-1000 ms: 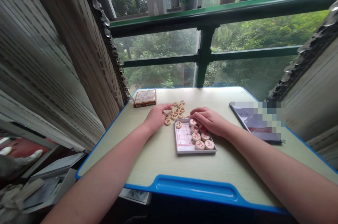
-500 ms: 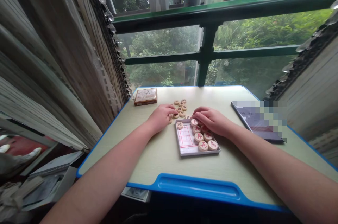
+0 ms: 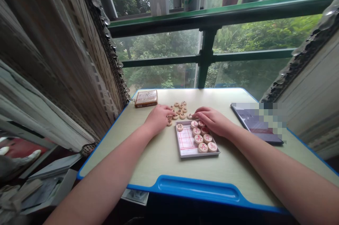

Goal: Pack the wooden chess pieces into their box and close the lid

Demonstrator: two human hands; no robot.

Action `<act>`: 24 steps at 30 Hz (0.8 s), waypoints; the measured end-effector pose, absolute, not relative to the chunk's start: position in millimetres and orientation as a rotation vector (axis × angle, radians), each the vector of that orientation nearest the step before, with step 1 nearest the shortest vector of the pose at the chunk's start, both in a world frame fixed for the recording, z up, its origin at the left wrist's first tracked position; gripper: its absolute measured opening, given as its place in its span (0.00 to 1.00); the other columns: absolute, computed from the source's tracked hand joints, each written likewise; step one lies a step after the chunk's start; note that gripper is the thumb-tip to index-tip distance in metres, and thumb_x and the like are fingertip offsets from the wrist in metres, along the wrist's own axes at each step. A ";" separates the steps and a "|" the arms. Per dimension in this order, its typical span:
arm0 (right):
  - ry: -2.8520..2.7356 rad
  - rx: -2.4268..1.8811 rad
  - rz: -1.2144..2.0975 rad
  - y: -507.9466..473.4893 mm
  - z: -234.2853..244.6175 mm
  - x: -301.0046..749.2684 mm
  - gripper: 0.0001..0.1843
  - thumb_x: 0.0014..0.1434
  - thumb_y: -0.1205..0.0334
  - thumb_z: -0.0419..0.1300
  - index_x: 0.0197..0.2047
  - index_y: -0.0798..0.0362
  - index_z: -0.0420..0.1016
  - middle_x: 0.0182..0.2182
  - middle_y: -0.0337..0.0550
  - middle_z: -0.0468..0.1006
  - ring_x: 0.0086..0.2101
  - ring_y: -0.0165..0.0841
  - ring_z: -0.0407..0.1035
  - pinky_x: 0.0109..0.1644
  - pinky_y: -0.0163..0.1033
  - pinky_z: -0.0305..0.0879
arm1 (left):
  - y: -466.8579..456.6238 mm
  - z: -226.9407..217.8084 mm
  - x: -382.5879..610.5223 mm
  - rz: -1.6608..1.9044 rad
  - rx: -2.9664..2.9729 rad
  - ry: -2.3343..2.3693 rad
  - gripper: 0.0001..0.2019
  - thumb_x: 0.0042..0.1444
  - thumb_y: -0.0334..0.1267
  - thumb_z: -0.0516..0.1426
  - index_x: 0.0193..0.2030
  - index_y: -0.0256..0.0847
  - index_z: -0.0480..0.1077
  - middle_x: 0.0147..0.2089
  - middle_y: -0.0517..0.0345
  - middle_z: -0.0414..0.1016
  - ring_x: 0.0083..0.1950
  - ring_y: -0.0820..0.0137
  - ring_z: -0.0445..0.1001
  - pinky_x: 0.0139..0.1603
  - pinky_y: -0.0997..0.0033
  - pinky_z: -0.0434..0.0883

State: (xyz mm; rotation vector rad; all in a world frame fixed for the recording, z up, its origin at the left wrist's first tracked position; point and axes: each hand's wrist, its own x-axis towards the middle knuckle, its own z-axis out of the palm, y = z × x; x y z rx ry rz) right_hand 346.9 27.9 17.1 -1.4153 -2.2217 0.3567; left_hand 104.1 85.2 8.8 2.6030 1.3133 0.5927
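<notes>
Think of the shallow white tray (image 3: 187,143) as the middle of a clock, with 12 toward the window (image 3: 164,43). The tray lies flat on the pale desk (image 3: 159,156), which has a blue edge. Inside it, round wooden pieces with red marks (image 3: 198,138) sit close together, from 12 o'clock round to 5. One piece with a black mark (image 3: 180,127) sits in the corner at about 10 or 11 o'clock. The loose pieces with dark marks (image 3: 179,111) lie in a bunch on the desk at 11 o'clock, outside the tray. The left hand (image 3: 158,117) is at 10 o'clock, half closed with bent fingers, and its tips are at the near side of that bunch. I can't tell if it has hold of a piece. The right hand (image 3: 212,118) is at 1 o'clock, over that corner of the tray. Its fingers are bent and close together, with the tips next to a loose piece, and I can't tell if they grip anything. A little brown box (image 3: 146,98) lies at 10 o'clock. A dark flat screen (image 3: 254,126), partly blurred, lies near 3 o'clock.
</notes>
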 end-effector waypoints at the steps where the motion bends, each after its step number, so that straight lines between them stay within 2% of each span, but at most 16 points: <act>1: -2.220 -1.416 0.364 28.2 16.8 347.2 0.28 0.65 0.51 0.40 0.43 0.53 0.79 0.44 0.49 0.74 0.45 0.39 0.69 0.52 0.43 0.62 | 87.1 9.7 102.7 0.603 2.571 1.330 0.22 0.46 0.21 0.50 0.41 0.43 0.78 0.48 0.55 0.75 0.50 0.63 0.69 0.54 0.65 0.67; 5: -2.198 -1.411 0.402 29.8 14.8 348.0 0.28 0.66 0.51 0.39 0.43 0.54 0.78 0.45 0.49 0.74 0.45 0.39 0.69 0.53 0.43 0.61 | 90.9 19.0 94.9 0.575 2.295 1.528 0.23 0.43 0.20 0.49 0.40 0.40 0.78 0.44 0.51 0.77 0.44 0.64 0.73 0.48 0.67 0.69; 9: -2.145 -1.389 0.444 31.1 12.4 348.2 0.28 0.66 0.51 0.39 0.43 0.53 0.79 0.45 0.48 0.75 0.45 0.37 0.69 0.53 0.41 0.62 | 86.1 31.6 84.0 0.459 2.142 1.498 0.25 0.41 0.21 0.50 0.47 0.36 0.75 0.43 0.50 0.77 0.43 0.65 0.74 0.43 0.71 0.71; 14: -2.141 -1.372 0.480 29.7 15.2 347.2 0.28 0.66 0.50 0.40 0.41 0.53 0.80 0.45 0.48 0.75 0.45 0.37 0.70 0.52 0.42 0.63 | 75.6 39.6 76.1 0.185 2.354 1.126 0.29 0.39 0.27 0.55 0.53 0.42 0.70 0.53 0.54 0.72 0.50 0.63 0.71 0.50 0.71 0.68; 19: -2.140 -1.365 0.495 29.8 15.6 347.2 0.29 0.65 0.50 0.40 0.41 0.54 0.80 0.45 0.49 0.75 0.45 0.39 0.70 0.53 0.44 0.63 | 75.1 34.2 79.2 0.255 2.362 1.189 0.29 0.40 0.29 0.58 0.54 0.40 0.69 0.53 0.52 0.72 0.47 0.63 0.72 0.47 0.71 0.69; 22: -2.146 -1.355 0.484 30.7 14.2 347.6 0.29 0.65 0.50 0.40 0.40 0.54 0.80 0.44 0.49 0.76 0.44 0.39 0.70 0.53 0.44 0.63 | 79.0 28.9 79.7 0.334 2.288 1.205 0.30 0.40 0.26 0.56 0.55 0.40 0.68 0.53 0.52 0.72 0.44 0.67 0.73 0.46 0.72 0.71; 24: -2.148 -1.356 0.481 31.1 13.8 347.7 0.29 0.65 0.50 0.40 0.40 0.54 0.80 0.44 0.49 0.76 0.44 0.39 0.70 0.53 0.44 0.63 | 82.6 25.8 78.6 0.389 2.248 1.187 0.30 0.40 0.24 0.54 0.55 0.39 0.68 0.53 0.51 0.72 0.47 0.66 0.73 0.49 0.71 0.70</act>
